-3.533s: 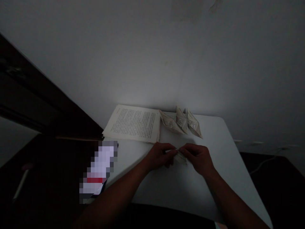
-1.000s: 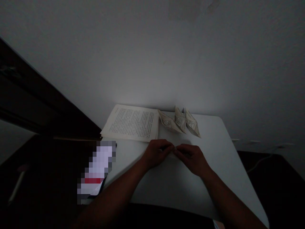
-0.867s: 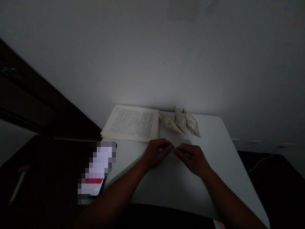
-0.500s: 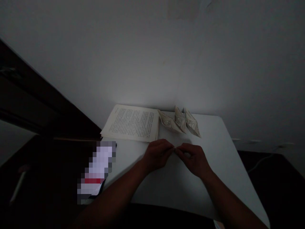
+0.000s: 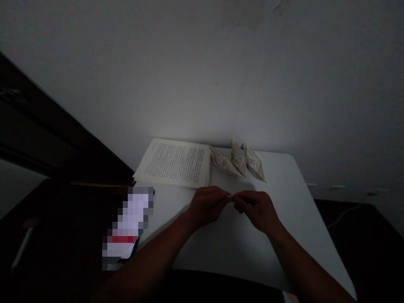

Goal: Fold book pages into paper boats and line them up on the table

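Observation:
My left hand (image 5: 208, 205) and my right hand (image 5: 256, 209) meet above the white table, fingertips almost touching. Both are closed in a pinch on a small piece of folded paper (image 5: 230, 197), of which only a pale sliver shows between the fingers. Its shape is mostly hidden. Beyond my hands stand three folded paper boats, the left one (image 5: 224, 163), the middle one (image 5: 239, 158) and the right one (image 5: 255, 163), all made from printed pages. Left of them lies a stack of printed pages (image 5: 176, 164).
A phone (image 5: 129, 223) with a lit, blurred-out screen lies at the left edge of the white table (image 5: 303, 219). The wall (image 5: 189, 84) rises right behind the table. A dark door frame (image 5: 78, 130) is at left, and a cable (image 5: 347, 214) hangs at right.
My right fingers have shifted slightly and curled more, and a pale edge of the paper now shows between the fingertips. The boats, pages and phone have not moved.

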`<state>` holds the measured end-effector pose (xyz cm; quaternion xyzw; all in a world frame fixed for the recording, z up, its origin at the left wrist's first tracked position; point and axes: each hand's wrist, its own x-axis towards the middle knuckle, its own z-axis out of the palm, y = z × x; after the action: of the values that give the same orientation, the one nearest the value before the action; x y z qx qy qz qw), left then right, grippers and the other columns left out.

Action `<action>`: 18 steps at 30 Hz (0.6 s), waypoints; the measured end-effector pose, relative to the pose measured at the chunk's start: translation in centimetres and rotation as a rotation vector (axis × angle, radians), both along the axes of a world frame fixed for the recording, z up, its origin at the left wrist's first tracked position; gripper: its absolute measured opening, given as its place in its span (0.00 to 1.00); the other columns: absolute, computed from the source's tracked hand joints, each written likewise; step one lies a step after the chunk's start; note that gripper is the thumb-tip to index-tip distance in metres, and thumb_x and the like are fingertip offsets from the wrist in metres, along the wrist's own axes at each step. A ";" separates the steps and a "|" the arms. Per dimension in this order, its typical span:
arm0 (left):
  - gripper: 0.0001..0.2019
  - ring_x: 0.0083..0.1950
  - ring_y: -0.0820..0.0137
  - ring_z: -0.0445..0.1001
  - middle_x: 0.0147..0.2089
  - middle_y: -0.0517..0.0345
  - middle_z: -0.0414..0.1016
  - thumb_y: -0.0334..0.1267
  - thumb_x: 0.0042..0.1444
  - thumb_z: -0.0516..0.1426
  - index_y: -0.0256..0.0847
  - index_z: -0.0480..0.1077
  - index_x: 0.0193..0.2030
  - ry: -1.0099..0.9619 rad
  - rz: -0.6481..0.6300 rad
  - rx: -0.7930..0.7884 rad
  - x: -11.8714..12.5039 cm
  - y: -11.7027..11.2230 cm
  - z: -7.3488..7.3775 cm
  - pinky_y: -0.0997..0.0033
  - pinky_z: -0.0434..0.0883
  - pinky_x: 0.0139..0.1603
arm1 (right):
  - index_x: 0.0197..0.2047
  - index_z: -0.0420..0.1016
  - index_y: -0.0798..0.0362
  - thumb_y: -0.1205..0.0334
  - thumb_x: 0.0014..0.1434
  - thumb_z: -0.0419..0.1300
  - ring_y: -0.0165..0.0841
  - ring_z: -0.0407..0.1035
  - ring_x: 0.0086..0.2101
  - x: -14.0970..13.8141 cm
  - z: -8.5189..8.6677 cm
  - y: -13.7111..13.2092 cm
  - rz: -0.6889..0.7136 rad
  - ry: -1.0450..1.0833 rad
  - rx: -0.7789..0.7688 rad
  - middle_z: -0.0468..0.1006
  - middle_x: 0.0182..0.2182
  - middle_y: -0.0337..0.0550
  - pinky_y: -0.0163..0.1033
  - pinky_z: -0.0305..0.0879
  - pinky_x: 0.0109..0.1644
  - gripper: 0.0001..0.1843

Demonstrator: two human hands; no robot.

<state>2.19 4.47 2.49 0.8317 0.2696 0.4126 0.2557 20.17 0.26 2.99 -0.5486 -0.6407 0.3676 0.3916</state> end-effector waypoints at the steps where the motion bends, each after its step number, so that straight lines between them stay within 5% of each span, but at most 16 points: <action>1: 0.09 0.31 0.73 0.75 0.31 0.54 0.78 0.37 0.58 0.54 0.37 0.74 0.34 -0.005 0.009 0.005 0.0 0.0 0.0 0.76 0.71 0.35 | 0.29 0.76 0.54 0.54 0.57 0.56 0.29 0.68 0.21 0.0 0.0 0.1 0.005 0.019 -0.021 0.74 0.20 0.40 0.32 0.64 0.24 0.14; 7: 0.09 0.29 0.74 0.74 0.28 0.57 0.77 0.38 0.56 0.56 0.37 0.74 0.31 -0.049 0.151 -0.201 0.3 0.2 0.2 0.77 0.69 0.33 | 0.29 0.76 0.54 0.55 0.56 0.57 0.29 0.70 0.24 0.3 -0.1 0.3 0.007 0.042 -0.030 0.76 0.22 0.40 0.33 0.66 0.29 0.12; 12: 0.09 0.28 0.74 0.74 0.26 0.58 0.77 0.39 0.55 0.56 0.37 0.75 0.32 0.009 0.054 -0.393 0.2 0.2 0.7 0.77 0.68 0.32 | 0.29 0.77 0.52 0.56 0.56 0.58 0.29 0.70 0.24 0.3 -0.1 0.2 0.044 -0.070 0.062 0.76 0.22 0.38 0.32 0.65 0.29 0.11; 18: 0.10 0.28 0.74 0.73 0.25 0.58 0.76 0.40 0.56 0.56 0.37 0.74 0.31 0.002 0.093 -0.392 0.2 0.1 0.7 0.77 0.68 0.32 | 0.25 0.75 0.53 0.55 0.58 0.56 0.28 0.68 0.22 0.5 -0.1 0.2 0.026 -0.084 0.073 0.74 0.20 0.38 0.32 0.64 0.27 0.15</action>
<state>2.39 4.59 3.16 0.7531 0.3830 0.3629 0.3930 20.65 0.43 2.92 -0.5404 -0.6766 0.3260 0.3793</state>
